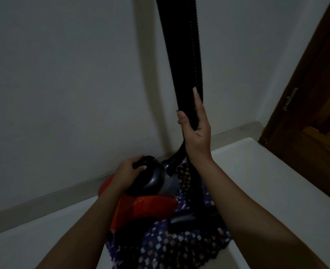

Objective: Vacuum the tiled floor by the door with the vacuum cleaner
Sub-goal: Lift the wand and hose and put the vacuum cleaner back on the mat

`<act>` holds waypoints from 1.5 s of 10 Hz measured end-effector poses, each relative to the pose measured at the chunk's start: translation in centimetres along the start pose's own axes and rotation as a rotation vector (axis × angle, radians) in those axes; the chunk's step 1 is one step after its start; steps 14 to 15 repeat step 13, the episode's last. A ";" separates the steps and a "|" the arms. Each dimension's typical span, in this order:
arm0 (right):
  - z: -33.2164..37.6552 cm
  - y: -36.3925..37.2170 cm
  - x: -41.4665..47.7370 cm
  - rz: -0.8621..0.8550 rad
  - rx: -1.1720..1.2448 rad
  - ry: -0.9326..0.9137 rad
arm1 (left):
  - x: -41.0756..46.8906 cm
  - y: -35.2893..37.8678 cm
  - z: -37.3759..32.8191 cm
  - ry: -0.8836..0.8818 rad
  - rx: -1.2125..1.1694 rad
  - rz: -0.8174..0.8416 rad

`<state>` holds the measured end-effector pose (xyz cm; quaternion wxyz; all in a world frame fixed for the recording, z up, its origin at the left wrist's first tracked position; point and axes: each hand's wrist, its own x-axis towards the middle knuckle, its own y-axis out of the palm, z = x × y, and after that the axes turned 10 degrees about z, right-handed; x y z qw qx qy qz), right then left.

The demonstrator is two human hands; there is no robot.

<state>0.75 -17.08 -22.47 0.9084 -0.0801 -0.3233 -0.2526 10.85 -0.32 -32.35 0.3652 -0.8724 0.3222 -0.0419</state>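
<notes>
A red and black vacuum cleaner (150, 206) sits low in the middle of the view, near the wall. My left hand (128, 171) grips the black handle on top of its body. A black ribbed hose (181, 55) rises from the vacuum's front straight up and out of the top of the frame. My right hand (196, 129) is wrapped around the hose above the vacuum, thumb on the left side, fingers on the right. The pale tiled floor (257, 171) spreads to the right toward a wooden door (315, 94).
A grey wall (63, 74) with a pale skirting strip (43, 199) runs behind the vacuum. The brown door with a metal latch (290, 99) stands at the far right. Patterned dark fabric (179, 249) with small squares hangs below the vacuum, between my arms.
</notes>
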 end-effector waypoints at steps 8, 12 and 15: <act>-0.8 1.6 -1.4 0.025 -0.043 -0.092 | 0.1 1.3 0.7 0.040 0.078 -0.139; 0.9 0.5 -2.2 0.113 -0.104 0.064 | -1.1 1.4 -1.3 -0.040 0.238 -0.133; 0.6 -0.5 -4.3 0.157 -0.174 0.150 | -4.1 2.1 -2.1 0.013 0.225 -0.181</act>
